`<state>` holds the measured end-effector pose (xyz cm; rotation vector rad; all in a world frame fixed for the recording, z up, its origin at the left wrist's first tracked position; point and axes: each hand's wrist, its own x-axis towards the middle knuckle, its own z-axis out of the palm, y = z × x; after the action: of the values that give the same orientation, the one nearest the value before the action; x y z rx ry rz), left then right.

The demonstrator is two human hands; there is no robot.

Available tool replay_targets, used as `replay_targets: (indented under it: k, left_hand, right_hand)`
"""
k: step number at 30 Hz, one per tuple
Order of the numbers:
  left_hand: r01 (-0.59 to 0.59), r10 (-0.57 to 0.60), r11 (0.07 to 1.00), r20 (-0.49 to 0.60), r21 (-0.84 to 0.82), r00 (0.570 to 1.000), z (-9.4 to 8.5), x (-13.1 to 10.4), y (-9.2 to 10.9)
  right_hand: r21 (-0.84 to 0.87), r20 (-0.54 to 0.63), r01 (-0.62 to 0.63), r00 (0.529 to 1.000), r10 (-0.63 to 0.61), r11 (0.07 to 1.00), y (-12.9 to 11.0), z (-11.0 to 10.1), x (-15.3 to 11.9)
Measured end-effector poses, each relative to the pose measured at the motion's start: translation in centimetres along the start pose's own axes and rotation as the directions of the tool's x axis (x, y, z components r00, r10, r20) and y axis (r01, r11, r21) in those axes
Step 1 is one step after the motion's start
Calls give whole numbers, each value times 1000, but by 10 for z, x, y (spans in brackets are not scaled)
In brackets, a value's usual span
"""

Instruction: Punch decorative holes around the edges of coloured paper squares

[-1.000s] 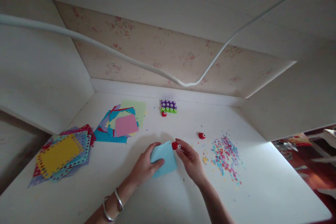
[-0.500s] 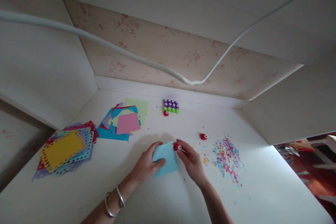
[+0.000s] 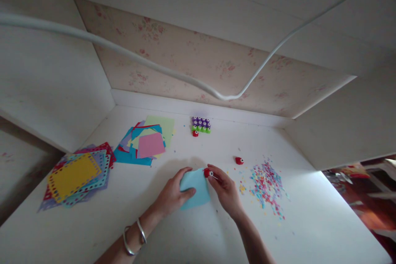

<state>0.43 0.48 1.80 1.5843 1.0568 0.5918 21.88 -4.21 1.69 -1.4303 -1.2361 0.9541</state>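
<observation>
My left hand (image 3: 175,190) grips a light blue sheet of paper (image 3: 196,192) by its left side, thumb on top. At the sheet's upper right corner is a small red hole punch (image 3: 207,173), pinched between the thumb and fingers of my right hand (image 3: 227,192). The punch touches the paper's edge; how far the paper reaches into it is hidden. A second red hole punch (image 3: 239,160) lies on the table to the right, beyond my right hand.
Colourful punched-out dots (image 3: 268,185) are scattered at the right. Purple and green punches (image 3: 201,123) stand in rows by the wall, one red punch in front. Plain paper sheets (image 3: 151,145) lie back left, hole-edged sheets (image 3: 74,176) farther left. A white cable (image 3: 185,78) hangs across.
Very little differs. My hands, the light blue paper and the red punch stay in nearly the same place, and the view shifts slightly.
</observation>
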Motion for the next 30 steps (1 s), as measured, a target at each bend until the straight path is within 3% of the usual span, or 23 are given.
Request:
replay_targets:
  k: [11,16,19,24,27,30]
  left_hand:
    - [-24,24,999,16,33,1000,2,0,-4]
    - [-39,34,983,25,182,999,13,-3,-6]
    - [-103,128,923,-41,370,991,26,-8,-8]
    - [-179,313,742,-97,646,945,37,-20,-6]
    - [-265,403,684,-49,680,914,31,-24,-2]
    - [-358,405,689,75,631,911,24,-27,0]
  right_hand:
    - [-40,50,26,998,-24,999,-7,2,-3]
    - [-244,63,96,995,-83,965,-4,1,-7]
    - [-351,81,132,991,-111,927,0,-2,-10]
    - [-397,86,145,989,-121,906,7,-5,-17]
    - [-396,45,96,995,-86,913,6,-6,-18]
    - [-401,1,33,999,-35,915,4,-7,-15]
